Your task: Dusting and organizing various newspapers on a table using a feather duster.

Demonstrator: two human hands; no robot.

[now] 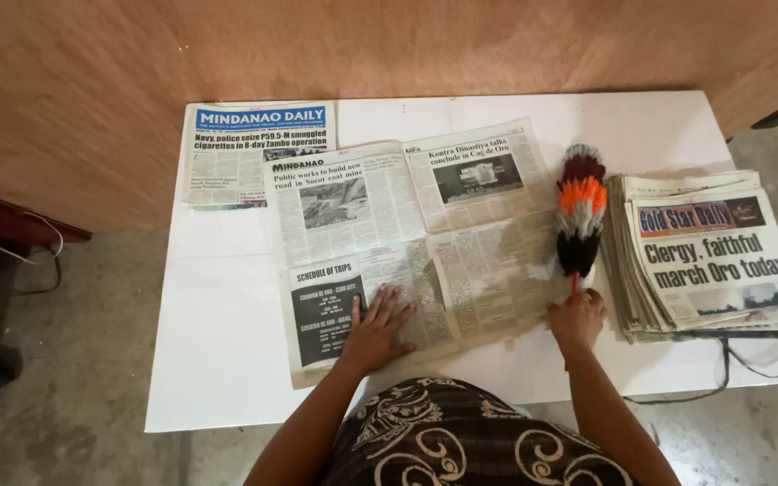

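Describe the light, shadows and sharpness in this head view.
Head view: soft, even light, no glare on the white table; the feather duster casts a faint shadow on the open newspaper; headlines look sharp, fine print blurs; table edges bow slightly from the wide lens.

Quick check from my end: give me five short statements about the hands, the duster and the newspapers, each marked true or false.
1. The left hand lies flat on the open newspaper. True.
2. The right hand holds a feather duster. True.
3. The newspaper stack sits left of the open newspaper. False: it sits to its right.
4. The duster's feathers are all blue. False: they are orange, black, grey and dark red.
5. A folded newspaper lies at the white board's far left corner. True.
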